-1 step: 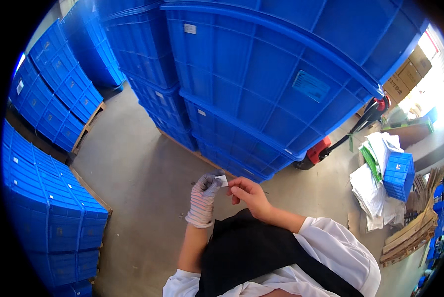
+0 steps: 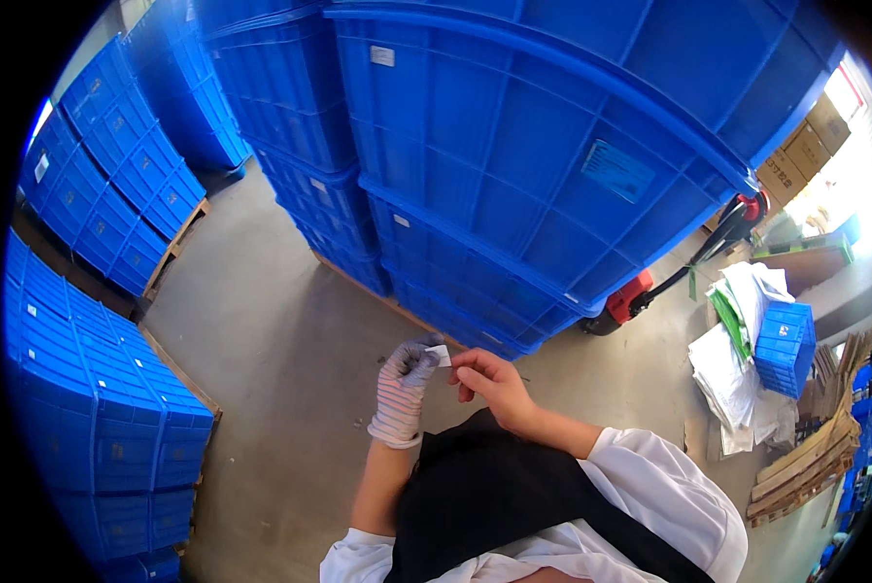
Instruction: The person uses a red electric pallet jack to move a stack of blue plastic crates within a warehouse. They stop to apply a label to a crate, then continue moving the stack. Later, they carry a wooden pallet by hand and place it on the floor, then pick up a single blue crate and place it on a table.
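Evidently, white slip between fingertips of left hand.

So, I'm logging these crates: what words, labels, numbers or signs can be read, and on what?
Cardboard boxes: dark printed characters, not copied here.
Blue label on the near crate: too blurred to read.
Small white labels on the stacked crates: too small to read.
White slip in the left hand: too small to tell.

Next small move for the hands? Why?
Probably pinch the small white piece with the bare right hand: the gloved left hand holds it, leaving its right edge exposed beside the right hand. Whether they touch is unclear.
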Demonstrator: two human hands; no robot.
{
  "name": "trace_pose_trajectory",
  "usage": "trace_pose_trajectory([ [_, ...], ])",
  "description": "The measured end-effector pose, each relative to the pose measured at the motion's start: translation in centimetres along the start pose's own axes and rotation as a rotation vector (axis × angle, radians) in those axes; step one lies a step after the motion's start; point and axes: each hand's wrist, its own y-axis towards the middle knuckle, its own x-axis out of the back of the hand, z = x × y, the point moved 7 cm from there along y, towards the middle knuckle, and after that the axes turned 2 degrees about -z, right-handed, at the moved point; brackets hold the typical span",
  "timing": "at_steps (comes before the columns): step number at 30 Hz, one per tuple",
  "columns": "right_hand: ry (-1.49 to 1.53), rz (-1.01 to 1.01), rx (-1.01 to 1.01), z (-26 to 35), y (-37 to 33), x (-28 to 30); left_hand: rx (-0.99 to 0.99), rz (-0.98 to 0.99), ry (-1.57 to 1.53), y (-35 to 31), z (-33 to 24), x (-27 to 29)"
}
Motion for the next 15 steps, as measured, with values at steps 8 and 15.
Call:
trace_pose_trajectory([
  [8,-0.112,-0.121,0.036,0.1,2.3,-1.0,-0.321,0.065,0.374,1.4,-3.3,1.7],
  [15,-0.322,-0.045,0.237,2.8,9.9,-1.5,-0.322,0.075,0.445,7.2,-4.7,2.0],
])
